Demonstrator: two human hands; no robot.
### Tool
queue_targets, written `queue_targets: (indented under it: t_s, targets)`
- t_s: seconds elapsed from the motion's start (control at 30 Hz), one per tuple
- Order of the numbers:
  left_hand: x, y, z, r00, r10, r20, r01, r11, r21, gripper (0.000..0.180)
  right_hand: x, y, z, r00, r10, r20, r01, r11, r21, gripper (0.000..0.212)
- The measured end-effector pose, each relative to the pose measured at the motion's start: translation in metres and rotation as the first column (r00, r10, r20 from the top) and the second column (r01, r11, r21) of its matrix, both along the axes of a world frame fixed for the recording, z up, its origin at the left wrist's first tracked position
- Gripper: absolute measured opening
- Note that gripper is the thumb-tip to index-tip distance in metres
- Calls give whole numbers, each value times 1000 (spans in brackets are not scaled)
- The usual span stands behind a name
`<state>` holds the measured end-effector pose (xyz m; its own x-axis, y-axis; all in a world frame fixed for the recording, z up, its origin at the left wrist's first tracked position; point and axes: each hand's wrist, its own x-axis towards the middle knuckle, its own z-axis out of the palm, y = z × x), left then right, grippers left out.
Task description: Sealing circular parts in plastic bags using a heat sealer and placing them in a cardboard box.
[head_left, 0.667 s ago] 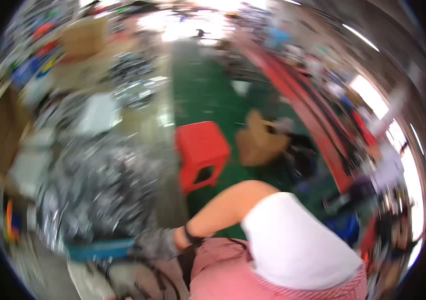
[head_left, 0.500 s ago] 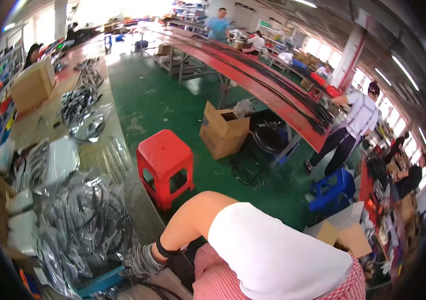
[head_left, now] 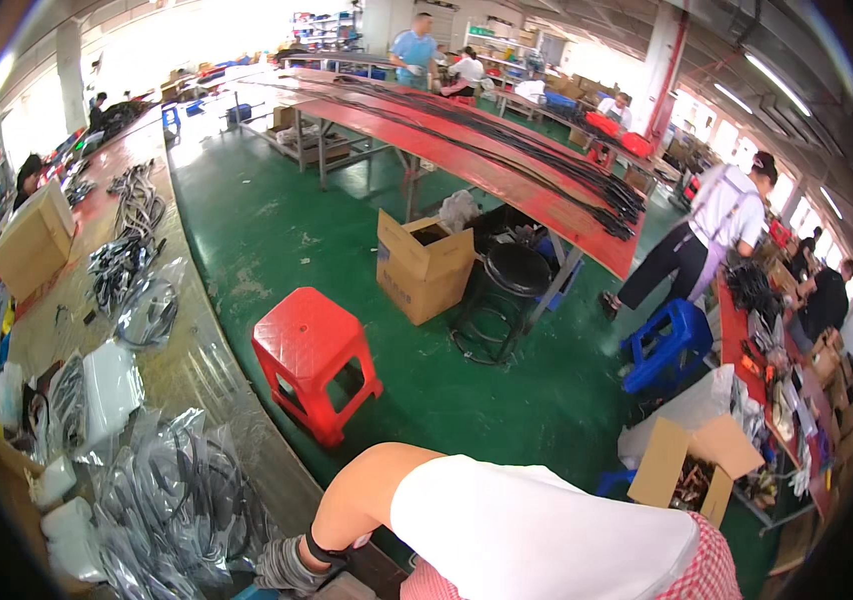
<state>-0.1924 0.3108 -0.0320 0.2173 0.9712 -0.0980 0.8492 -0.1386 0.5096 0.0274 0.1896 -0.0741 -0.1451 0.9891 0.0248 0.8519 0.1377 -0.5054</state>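
My right hand (head_left: pixel 292 566), in a grey striped glove with a black band at the wrist, rests low over the worktable at the lower edge. Its fingers are mostly hidden, so I cannot tell whether they are closed. The arm is sharply bent, with a white sleeve (head_left: pixel 537 525) across the lower middle. A teal-blue piece (head_left: pixel 255 592) lies against the glove, cut off by the frame. Beside the hand is a pile of clear plastic bags (head_left: pixel 177 500) with dark cable-like loops inside. My left hand is out of view.
A red stool (head_left: pixel 312 340) stands beside the worktable (head_left: pixel 212 350). Beyond are an open carton (head_left: pixel 422 270), a black round stool (head_left: pixel 517 270) and a long red table (head_left: pixel 477 170) with black strips. At right are a blue stool (head_left: pixel 669 345) and a person (head_left: pixel 717 225).
The view has shifted, and my arm and gloved hand sit lower in it. Less of the teal-blue piece shows. The person at right has turned away from the long red table.
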Motion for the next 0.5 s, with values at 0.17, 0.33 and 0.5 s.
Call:
queue_targets:
  t_s: [0.17,0.33,0.5]
  targets:
    - [-34,12,-15,994,35,102,-47,992,120,44,-21,6,23,999,30,-40,-35,989,-142,51]
    - [-75,31,-56,990,-137,-37,139,988,64,41,-25,2,11,995,95,-42,-94,995,25,30]
    - [-44,-14,33,993,-52,108,72,980,-187,47,2,-11,43,990,47,136,-44,999,-21,25]
